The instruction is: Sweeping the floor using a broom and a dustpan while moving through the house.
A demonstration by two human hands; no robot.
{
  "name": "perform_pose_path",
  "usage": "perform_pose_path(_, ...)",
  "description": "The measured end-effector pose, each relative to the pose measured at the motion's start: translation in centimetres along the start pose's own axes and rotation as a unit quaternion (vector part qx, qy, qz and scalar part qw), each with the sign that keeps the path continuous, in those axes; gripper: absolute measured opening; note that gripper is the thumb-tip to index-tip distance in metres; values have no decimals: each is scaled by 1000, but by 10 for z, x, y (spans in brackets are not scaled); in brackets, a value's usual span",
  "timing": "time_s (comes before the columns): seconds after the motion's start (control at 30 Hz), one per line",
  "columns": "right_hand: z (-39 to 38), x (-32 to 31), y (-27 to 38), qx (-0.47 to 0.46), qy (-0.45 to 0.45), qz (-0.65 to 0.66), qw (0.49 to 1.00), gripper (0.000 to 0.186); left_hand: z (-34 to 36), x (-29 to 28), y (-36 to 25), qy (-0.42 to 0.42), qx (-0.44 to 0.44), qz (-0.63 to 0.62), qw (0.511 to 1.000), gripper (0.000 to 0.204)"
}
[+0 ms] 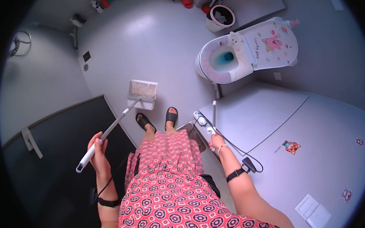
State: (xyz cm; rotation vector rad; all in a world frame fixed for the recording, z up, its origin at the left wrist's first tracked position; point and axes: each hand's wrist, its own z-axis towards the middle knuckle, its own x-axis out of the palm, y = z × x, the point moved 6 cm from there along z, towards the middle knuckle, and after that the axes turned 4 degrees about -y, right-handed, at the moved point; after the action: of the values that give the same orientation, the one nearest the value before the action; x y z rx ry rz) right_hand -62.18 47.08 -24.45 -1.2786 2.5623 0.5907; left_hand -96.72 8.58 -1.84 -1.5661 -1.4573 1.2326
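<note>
In the head view my left hand grips the white-ended metal handle of a long-handled dustpan. The white pan rests on the floor in front of my feet, with pale, unclear material in it and a row of comb teeth. My right hand is closed on a second pole, metal with white parts, which runs up toward the toilet base; its far end is hard to make out. A white power strip and dark cables lie close to that hand.
A stickered toilet with raised lid stands ahead right, a bin behind it. Red slippers and bottles line the back edge. A dark panel is at left; a stickered wall with switches is at right.
</note>
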Motion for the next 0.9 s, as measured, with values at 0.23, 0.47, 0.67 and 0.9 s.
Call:
perform_pose_path(0.23,-143,111,75,39,247,212,945,23,35,-18,5,39,9,-24,999,30)
perform_pose_path(0.47,-157,197,110,77,312,321,891,11,48,-62,-4,84,53,54,994,28)
perform_pose_path(0.67,-215,182,62,-74,208,104,970,38,76,-131,1,75,105,86,988,25)
perform_pose_path(0.9,-205,98,-53,-345,-38,-496,796,59,84,-204,18,42,77,74,993,25)
